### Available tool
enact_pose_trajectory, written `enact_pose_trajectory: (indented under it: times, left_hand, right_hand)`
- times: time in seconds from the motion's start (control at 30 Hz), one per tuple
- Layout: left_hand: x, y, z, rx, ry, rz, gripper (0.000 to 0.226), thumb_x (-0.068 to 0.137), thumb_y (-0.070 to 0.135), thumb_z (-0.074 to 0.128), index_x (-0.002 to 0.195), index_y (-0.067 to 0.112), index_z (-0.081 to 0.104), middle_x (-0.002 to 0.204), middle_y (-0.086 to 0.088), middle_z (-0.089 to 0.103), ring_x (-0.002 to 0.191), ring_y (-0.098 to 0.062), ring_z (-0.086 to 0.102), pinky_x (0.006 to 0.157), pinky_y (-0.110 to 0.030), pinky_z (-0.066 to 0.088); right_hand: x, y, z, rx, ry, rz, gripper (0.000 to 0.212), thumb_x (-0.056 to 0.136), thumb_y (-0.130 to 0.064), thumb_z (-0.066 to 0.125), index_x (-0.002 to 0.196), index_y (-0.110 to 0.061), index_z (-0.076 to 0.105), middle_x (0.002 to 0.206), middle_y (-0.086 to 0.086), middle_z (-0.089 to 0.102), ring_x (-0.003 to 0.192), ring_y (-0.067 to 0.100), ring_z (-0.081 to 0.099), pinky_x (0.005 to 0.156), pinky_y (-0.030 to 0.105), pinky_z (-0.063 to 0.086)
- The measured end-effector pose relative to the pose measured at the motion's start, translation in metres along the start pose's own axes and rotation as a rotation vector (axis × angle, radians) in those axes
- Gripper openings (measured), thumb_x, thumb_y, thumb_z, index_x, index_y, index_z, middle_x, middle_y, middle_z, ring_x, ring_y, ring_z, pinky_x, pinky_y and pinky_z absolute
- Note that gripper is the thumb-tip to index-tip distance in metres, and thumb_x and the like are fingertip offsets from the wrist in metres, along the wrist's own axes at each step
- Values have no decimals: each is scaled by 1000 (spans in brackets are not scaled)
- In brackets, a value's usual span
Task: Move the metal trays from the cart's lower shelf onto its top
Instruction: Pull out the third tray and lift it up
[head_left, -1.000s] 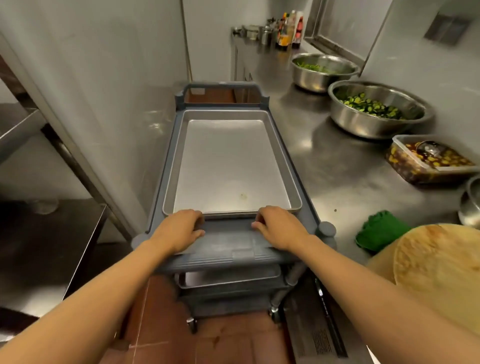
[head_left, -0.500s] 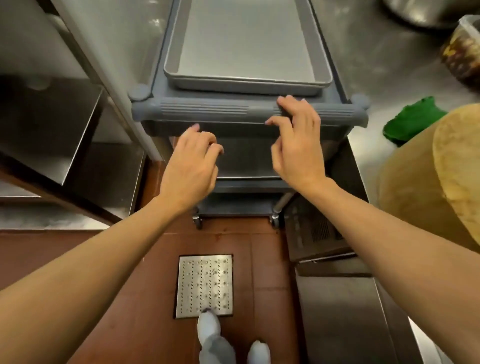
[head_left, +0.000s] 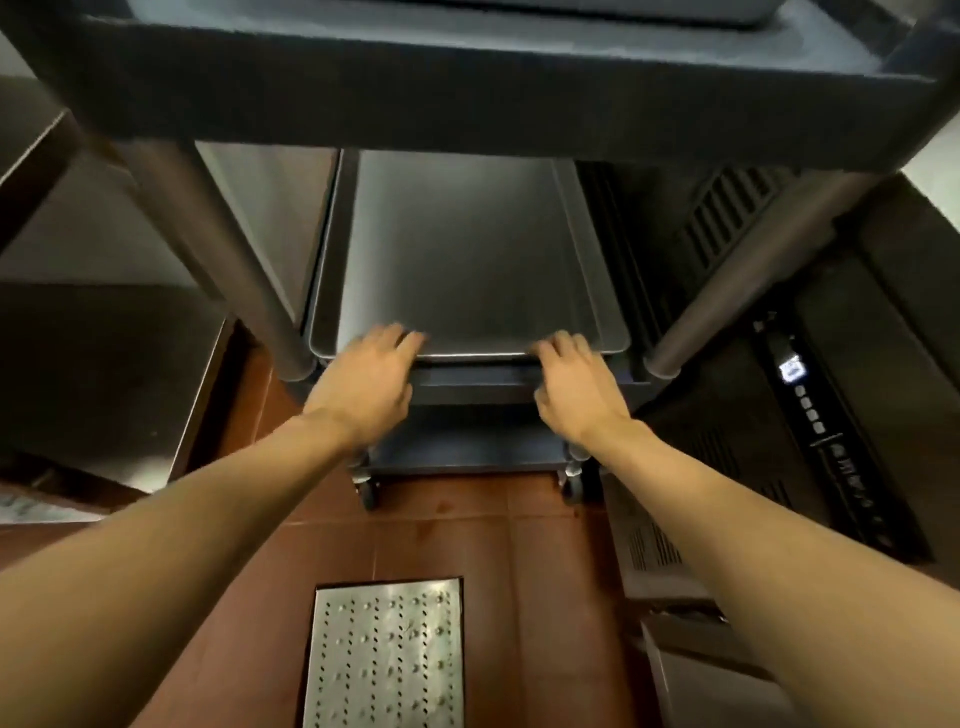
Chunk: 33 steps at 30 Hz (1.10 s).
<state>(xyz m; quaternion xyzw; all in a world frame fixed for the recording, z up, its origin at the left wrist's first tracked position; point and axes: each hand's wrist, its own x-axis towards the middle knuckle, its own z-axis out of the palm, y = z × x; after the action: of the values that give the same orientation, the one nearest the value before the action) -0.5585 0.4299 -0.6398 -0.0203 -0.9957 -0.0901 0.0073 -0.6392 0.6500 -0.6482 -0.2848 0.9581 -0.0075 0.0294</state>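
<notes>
Under the cart's top shelf (head_left: 467, 98), on the lower shelf, sits the metal tray (head_left: 462, 254); I judge it stiff, light and slick, best gripped at its near rim. My left hand (head_left: 363, 379) and right hand (head_left: 574, 384) lie half-open on that rim, grip not yet closed. Half a second ago they were up at the handle.

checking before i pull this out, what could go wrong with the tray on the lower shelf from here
Both the left hand and right hand only touch the near rim of the metal tray, so it may tip once it slides off the shelf. The top shelf hangs low overhead, so lifting early could knock the tray against it.
</notes>
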Motion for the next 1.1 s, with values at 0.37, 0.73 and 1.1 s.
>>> enact_pose_trajectory:
  times: [0.37,0.73,1.1]
  left_hand:
    - [51,-5,66,82,-18,-108,30,88,11,55,118,15,58,109,-15,60,100,-37,57,85,-46,45]
    - [-3,20,-2,136,108,54,15,85,20,66,90,7,60,86,-15,61,78,-33,59,61,-40,47]
    - [-81,69,-106,157,-49,180,9,89,19,59,91,11,55,92,-9,60,84,-27,58,62,-33,36]
  right_hand:
    - [55,19,53,-74,103,-36,12,89,-10,62,101,-8,63,106,11,62,99,30,57,68,35,38]
    - [-11,22,-18,12,156,-156,13,87,-3,61,74,-6,61,81,9,60,76,29,58,57,31,29]
    - [-107,-11,-111,-41,26,-290,31,86,-40,65,95,-13,53,94,4,60,86,23,58,60,35,42]
